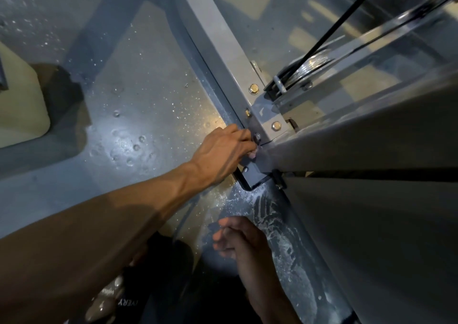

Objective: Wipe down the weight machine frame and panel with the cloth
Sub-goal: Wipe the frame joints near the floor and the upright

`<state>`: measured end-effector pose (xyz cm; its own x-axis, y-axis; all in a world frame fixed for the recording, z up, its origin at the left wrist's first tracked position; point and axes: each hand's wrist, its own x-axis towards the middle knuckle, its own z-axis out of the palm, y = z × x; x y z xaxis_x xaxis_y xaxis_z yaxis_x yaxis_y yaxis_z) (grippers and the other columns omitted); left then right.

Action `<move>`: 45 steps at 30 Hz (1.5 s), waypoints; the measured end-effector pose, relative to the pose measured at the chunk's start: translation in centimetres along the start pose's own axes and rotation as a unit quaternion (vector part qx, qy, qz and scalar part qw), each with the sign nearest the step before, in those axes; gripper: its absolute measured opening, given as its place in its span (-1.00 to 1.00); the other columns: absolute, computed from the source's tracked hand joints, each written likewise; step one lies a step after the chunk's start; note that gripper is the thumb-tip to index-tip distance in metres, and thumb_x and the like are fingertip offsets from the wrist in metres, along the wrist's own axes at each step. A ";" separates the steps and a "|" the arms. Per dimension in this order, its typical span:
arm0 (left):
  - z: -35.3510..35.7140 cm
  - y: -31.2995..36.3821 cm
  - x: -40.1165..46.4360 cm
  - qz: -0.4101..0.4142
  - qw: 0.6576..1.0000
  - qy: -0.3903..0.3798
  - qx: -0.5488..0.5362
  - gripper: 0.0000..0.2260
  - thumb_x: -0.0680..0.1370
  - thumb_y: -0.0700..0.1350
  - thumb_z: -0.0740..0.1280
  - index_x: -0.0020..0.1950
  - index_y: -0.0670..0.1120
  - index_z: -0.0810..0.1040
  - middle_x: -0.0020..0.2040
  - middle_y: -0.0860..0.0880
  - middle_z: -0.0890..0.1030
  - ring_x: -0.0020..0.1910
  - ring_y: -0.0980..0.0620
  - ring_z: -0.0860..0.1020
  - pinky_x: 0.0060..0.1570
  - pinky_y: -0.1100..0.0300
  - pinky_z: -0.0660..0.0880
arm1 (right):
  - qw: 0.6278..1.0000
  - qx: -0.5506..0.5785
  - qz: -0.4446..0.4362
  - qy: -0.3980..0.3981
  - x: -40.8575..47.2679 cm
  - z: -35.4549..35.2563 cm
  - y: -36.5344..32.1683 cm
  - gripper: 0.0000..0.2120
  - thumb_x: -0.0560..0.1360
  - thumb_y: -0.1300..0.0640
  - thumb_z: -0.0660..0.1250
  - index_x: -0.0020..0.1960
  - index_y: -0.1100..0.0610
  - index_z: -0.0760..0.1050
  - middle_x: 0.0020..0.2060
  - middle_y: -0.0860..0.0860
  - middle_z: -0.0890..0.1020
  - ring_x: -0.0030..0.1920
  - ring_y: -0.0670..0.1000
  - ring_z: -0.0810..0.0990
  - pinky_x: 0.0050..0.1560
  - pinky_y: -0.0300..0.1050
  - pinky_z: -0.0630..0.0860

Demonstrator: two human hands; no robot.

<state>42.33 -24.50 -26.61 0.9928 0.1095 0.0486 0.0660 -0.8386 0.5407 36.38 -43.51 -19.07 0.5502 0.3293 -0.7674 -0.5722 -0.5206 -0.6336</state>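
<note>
The weight machine frame (218,43) was seen from above as a grey steel beam running from the top centre down to a bolted joint at mid-picture, where it met the panel (371,130), a broad grey plate extending to the right edge. The left hand (223,155) was placed against this joint, its fingers curled at the bracket just below a gold bolt (276,125); a small pale scrap, possibly the cloth (253,154), was visible under the fingertips, but the grip could not be confirmed. The right hand (238,237) was held lower, apart from the frame, with fingers loosely curled and nothing seen in them. A pulley (309,68) with a black cable (347,16) was located behind the joint. White dust was spread on the grey floor (138,95) near the base
</note>
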 end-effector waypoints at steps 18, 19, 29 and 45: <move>-2.8 -1.4 0.6 -0.150 0.987 -0.003 0.055 -0.78 0.66 0.06 0.30 0.28 0.06 0.55 0.03 0.03 0.49 0.00 -0.02 0.50 -0.08 0.09 0.50 | 0.999 0.027 -0.029 -0.005 1.3 0.5 -0.7 -0.74 0.36 0.11 0.32 -0.02 0.20 0.62 -0.26 0.08 0.70 -0.27 -0.02 0.66 -0.19 -0.18 0.57; -2.9 -1.8 0.7 -0.124 0.992 0.004 0.030 -0.78 0.66 0.07 0.29 0.27 0.08 0.56 0.02 0.05 0.50 -0.01 0.00 0.49 -0.07 0.13 0.45 | 0.999 0.034 -0.030 0.006 1.3 0.3 -0.6 -0.73 0.34 0.11 0.32 -0.02 0.19 0.62 -0.26 0.08 0.70 -0.27 -0.01 0.66 -0.17 -0.17 0.58; -1.4 -0.9 0.7 0.026 0.997 -0.065 0.016 -0.88 0.68 0.01 0.25 0.16 0.12 0.56 0.11 0.04 0.51 -0.02 0.06 0.40 -0.15 0.19 0.36 | 0.997 0.006 -0.050 0.053 2.7 -0.5 -1.9 -0.84 0.55 0.30 0.38 -0.01 0.08 0.66 -0.15 -0.02 0.73 -0.17 -0.03 0.69 -0.17 -0.15 0.59; -3.2 -1.2 0.0 -0.026 0.998 -0.055 0.033 -0.83 0.68 -0.02 0.25 0.24 0.11 0.56 0.03 0.06 0.49 0.00 0.02 0.48 -0.10 0.09 0.52 | 0.996 0.047 -0.060 0.052 1.9 0.1 -1.1 -0.91 0.45 0.19 0.41 -0.06 0.12 0.65 -0.20 0.04 0.72 -0.20 0.02 0.66 -0.12 -0.02 0.56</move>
<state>41.91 -21.80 -24.61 0.9925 0.0981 -0.0731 0.1213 -0.8671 0.4831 37.96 -42.21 -19.87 0.6745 0.2991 -0.6749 -0.5510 -0.4045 -0.7299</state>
